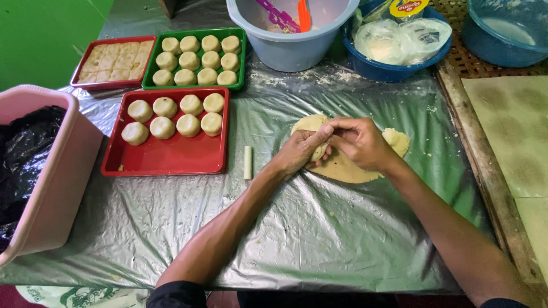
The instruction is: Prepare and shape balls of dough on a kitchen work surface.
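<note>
Your left hand and right hand meet, pinched together on a pale dough piece above the flattened yellow dough sheet on the plastic-covered surface. They hide most of that piece. A red tray of dough rounds and a small white stick lie left, well apart.

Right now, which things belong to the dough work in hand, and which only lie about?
In use: left hand, right hand, dough piece, flat dough, red tray of dough rounds.

Lying about: pink bin, small stick, grey bucket, blue bowl.
</note>
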